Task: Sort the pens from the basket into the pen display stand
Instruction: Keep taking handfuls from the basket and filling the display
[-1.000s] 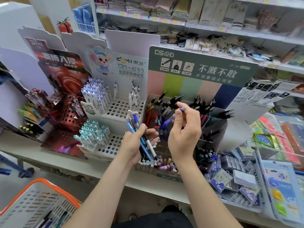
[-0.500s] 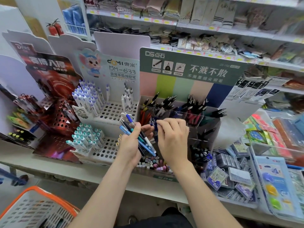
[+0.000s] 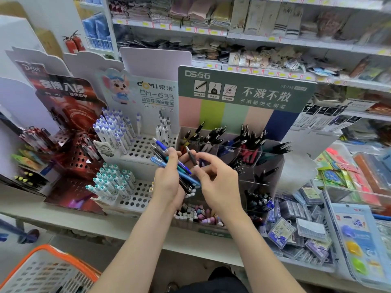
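Hands meet in front of the stands, nearly touching. The left hand (image 3: 168, 180) grips a bundle of pens (image 3: 183, 175), blue, teal and black, fanned upward and to the left from its fist; their lower ends are hidden behind the palm. The right hand (image 3: 218, 185) has its fingers curled, with the thumb against a dark pen (image 3: 191, 156) that stands up from the bundle. Its fingertips are smeared by motion, so I cannot tell whether they have that pen pinched.

Just behind the hands is the pen display stand (image 3: 245, 92), clear-walled under a green header card. Black pens lean in its back compartments. The front compartments are partly covered by the right wrist, and their contents are hard to read through the plastic.

To the left is a white perforated stand (image 3: 146, 144) with purple-tipped pens at the back and teal-capped ones in front. Many of its holes nearest the left hand stand open. Further left, a red stand (image 3: 72, 157) runs off the frame edge.

The counter (image 3: 84, 222) shows a bare strip along its front edge. The basket (image 3: 53, 249), orange-rimmed, sits low at the left and is cut off by the corner of the frame. What lies in it cannot be made out. Packets (image 3: 296, 220) crowd the right side.
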`<action>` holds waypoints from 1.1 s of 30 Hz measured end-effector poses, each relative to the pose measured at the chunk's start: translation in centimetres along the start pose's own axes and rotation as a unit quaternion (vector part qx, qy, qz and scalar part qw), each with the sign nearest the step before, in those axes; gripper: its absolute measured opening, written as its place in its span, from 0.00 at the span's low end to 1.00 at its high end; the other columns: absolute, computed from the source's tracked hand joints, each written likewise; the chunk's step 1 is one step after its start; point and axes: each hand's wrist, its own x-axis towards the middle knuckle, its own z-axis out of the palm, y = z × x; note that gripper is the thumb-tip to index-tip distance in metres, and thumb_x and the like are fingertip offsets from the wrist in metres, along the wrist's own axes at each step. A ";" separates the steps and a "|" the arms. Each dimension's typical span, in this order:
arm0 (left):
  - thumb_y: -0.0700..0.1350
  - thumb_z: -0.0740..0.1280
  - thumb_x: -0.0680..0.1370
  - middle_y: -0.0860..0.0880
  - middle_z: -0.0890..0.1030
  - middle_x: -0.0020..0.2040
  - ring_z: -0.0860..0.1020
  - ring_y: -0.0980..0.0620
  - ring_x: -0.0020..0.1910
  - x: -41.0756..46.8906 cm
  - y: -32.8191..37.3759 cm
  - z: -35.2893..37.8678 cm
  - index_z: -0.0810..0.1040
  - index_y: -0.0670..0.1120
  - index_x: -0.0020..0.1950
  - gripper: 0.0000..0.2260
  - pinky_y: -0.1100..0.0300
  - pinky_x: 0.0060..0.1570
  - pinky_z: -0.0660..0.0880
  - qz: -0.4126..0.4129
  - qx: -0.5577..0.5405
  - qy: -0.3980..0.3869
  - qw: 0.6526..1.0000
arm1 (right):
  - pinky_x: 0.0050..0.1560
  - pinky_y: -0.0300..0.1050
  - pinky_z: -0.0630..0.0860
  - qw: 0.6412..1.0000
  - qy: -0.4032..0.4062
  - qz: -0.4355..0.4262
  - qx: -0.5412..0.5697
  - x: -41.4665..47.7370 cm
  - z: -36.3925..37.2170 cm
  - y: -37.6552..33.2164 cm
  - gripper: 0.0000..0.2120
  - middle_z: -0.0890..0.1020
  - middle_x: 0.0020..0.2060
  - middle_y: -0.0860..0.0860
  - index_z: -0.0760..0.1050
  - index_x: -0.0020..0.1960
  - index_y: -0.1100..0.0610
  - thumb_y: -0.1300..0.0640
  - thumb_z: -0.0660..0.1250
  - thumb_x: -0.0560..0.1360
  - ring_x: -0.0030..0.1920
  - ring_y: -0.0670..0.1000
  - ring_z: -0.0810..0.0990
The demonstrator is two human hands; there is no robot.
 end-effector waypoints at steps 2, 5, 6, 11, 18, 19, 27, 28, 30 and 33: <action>0.52 0.60 0.88 0.38 0.87 0.54 0.86 0.40 0.55 0.4 0.3 0.6 0.75 0.43 0.56 0.13 0.43 0.59 0.83 0.019 -0.016 0.004 1.000 | 0.51 0.31 0.77 0.999 0.036 -0.025 -0.005 0.4 -0.6 -0.3 0.24 0.87 0.43 0.42 0.75 0.76 0.52 0.62 0.72 0.82 0.46 0.40 0.85; 0.52 0.61 0.88 0.42 0.87 0.48 0.86 0.46 0.45 0.9 0.7 1.5 0.76 0.43 0.53 0.13 0.48 0.50 0.85 0.026 -0.008 0.009 1.000 | 0.50 0.44 0.82 0.993 0.101 -0.066 -0.010 1.5 -1.8 -0.6 0.29 0.83 0.46 0.46 0.67 0.81 0.50 0.61 0.70 0.82 0.45 0.46 0.84; 0.52 0.61 0.88 0.44 0.86 0.46 0.84 0.49 0.38 1.0 0.8 1.8 0.76 0.44 0.52 0.13 0.53 0.42 0.85 0.023 0.009 0.013 1.000 | 0.49 0.47 0.82 0.990 0.118 -0.079 -0.004 2.1 -2.3 -0.8 0.30 0.82 0.46 0.47 0.65 0.81 0.49 0.61 0.70 0.82 0.44 0.47 0.84; 0.49 0.61 0.89 0.42 0.87 0.54 0.69 0.55 0.26 1.4 0.8 3.6 0.78 0.40 0.59 0.13 0.63 0.24 0.69 -0.003 0.063 0.005 0.998 | 0.50 0.49 0.85 0.954 0.215 -0.206 -0.001 6.1 -4.4 -1.7 0.27 0.83 0.50 0.54 0.65 0.76 0.51 0.64 0.70 0.82 0.47 0.51 0.86; 0.48 0.64 0.88 0.41 0.76 0.53 0.69 0.54 0.27 2.5 0.6 4.7 0.78 0.40 0.68 0.15 0.61 0.24 0.68 0.013 0.113 0.030 0.993 | 0.48 0.50 0.83 0.952 0.121 -0.262 -0.100 10.5 -3.6 0.5 0.14 0.85 0.54 0.56 0.66 0.69 0.55 0.61 0.65 0.86 0.48 0.55 0.86; 0.48 0.64 0.87 0.41 0.76 0.52 0.69 0.54 0.27 2.7 0.6 4.8 0.77 0.40 0.69 0.15 0.60 0.24 0.68 0.017 0.123 0.030 0.992 | 0.47 0.53 0.83 0.955 0.098 -0.252 -0.121 10.8 -3.6 1.0 0.12 0.85 0.51 0.56 0.69 0.67 0.56 0.61 0.65 0.86 0.46 0.56 0.85; 0.49 0.66 0.87 0.48 0.68 0.29 0.69 0.51 0.27 3.2 1.0 5.5 0.72 0.44 0.55 0.09 0.57 0.26 0.69 0.050 0.203 0.013 0.978 | 0.53 0.58 0.74 0.936 0.097 -0.159 -0.300 10.8 -4.2 1.8 0.12 0.86 0.52 0.52 0.85 0.57 0.52 0.50 0.66 0.81 0.55 0.61 0.77; 0.49 0.66 0.87 0.47 0.67 0.30 0.69 0.50 0.27 3.2 1.0 5.5 0.72 0.44 0.54 0.10 0.57 0.27 0.70 0.049 0.218 0.008 0.975 | 0.54 0.58 0.74 0.938 0.091 -0.132 -0.306 10.4 -4.4 1.7 0.15 0.86 0.53 0.52 0.84 0.60 0.52 0.47 0.67 0.79 0.55 0.61 0.77; 0.50 0.65 0.87 0.45 0.67 0.30 0.68 0.49 0.26 3.2 1.1 5.5 0.71 0.44 0.51 0.11 0.57 0.27 0.71 0.049 0.251 -0.001 0.967 | 0.54 0.57 0.73 0.925 0.066 -0.094 -0.362 9.8 -4.7 1.9 0.24 0.84 0.55 0.52 0.81 0.65 0.51 0.41 0.70 0.73 0.56 0.61 0.77; 0.50 0.65 0.87 0.46 0.66 0.28 0.67 0.49 0.25 3.4 1.2 5.8 0.71 0.44 0.50 0.11 0.56 0.27 0.70 0.040 0.269 -0.024 0.962 | 0.55 0.59 0.69 0.898 0.002 -0.101 -0.427 9.9 -4.9 2.1 0.27 0.84 0.57 0.53 0.77 0.69 0.51 0.42 0.74 0.73 0.59 0.62 0.75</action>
